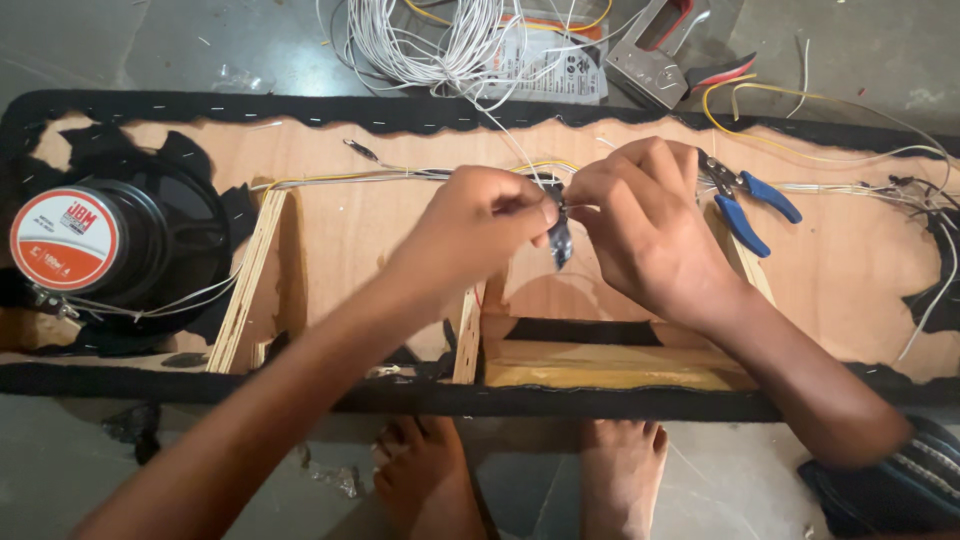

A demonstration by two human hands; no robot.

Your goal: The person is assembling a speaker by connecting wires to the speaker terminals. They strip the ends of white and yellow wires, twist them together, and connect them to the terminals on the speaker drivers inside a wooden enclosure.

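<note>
My left hand (pixel 480 225) and my right hand (pixel 640 215) meet over the middle of an open wooden speaker box (pixel 370 240). Between their fingertips they pinch a small dark strip of tape (pixel 560 238) wrapped at a joint in thin white and yellow wires (pixel 400 175) that run across the box. Both hands have their fingers closed on that joint. Blue-handled pliers (pixel 750 205) lie on the wood just right of my right hand.
A round black speaker with an orange-and-white magnet label (pixel 70 240) sits in the box's left end. A coil of white wire (pixel 430 40), a printed packet and a metal staple gun (pixel 650 60) lie beyond the box. My bare feet (pixel 520 475) rest on the floor below.
</note>
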